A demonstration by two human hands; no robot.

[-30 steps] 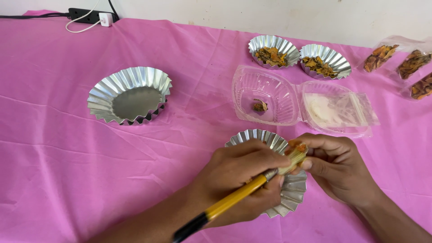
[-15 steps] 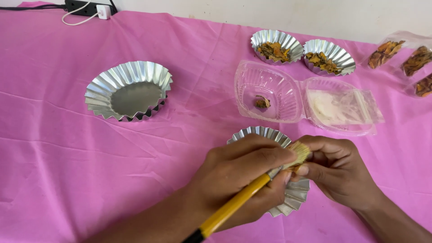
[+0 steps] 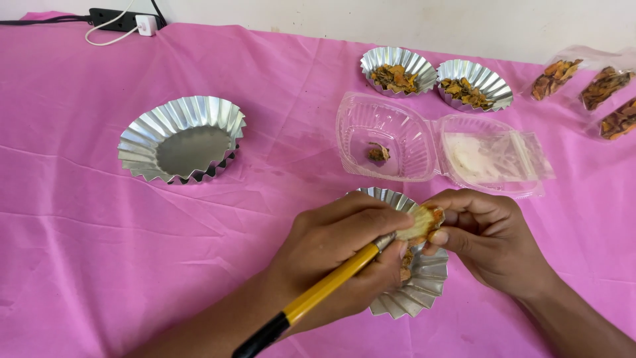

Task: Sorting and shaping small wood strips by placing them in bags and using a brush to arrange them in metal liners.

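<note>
On the pink worktop (image 3: 99, 252), two far foil cups (image 3: 397, 69) sit filled while the big one (image 3: 180, 138) beyond my near cup (image 3: 417, 292) is empty, as my left fingers (image 3: 351, 229) grip a yellow brush (image 3: 324, 286) and right fingers (image 3: 457, 233) pinch the pale piece (image 3: 417, 224) above it.

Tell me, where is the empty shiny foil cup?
In the head view, the empty foil cup sits on the pink cloth at the left, apart from both hands and left of the clear plastic box.

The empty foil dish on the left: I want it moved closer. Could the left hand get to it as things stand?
Probably yes: bare pink cloth lies between the left hand and empty foil dish, but its fingers hold a yellow-handled tool.
</note>
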